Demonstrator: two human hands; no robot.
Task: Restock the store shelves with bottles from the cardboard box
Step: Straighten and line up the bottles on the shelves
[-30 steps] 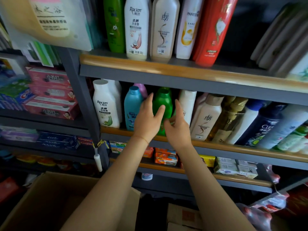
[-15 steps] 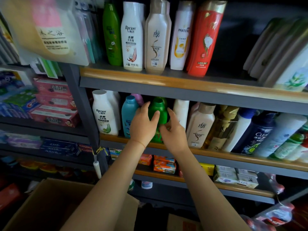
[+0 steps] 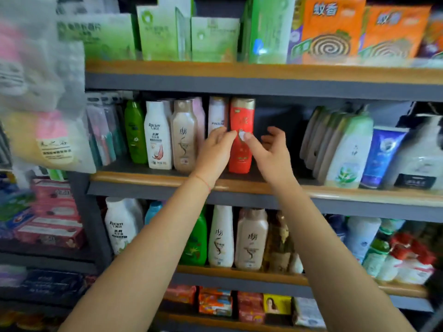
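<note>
Centre frame: our left hand [image 3: 214, 149] and right hand [image 3: 271, 152], loosely open, flank the red bottle [image 3: 241, 137]; square it upright, label outward.

Red bottle [image 3: 241, 149] with gold cap, upright on middle shelf [image 3: 148, 176], beside white Pantene bottle [image 3: 216, 113]

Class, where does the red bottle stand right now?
The red bottle stands mid-frame on the middle shelf, right of the white Pantene bottle, between both hands.
</note>
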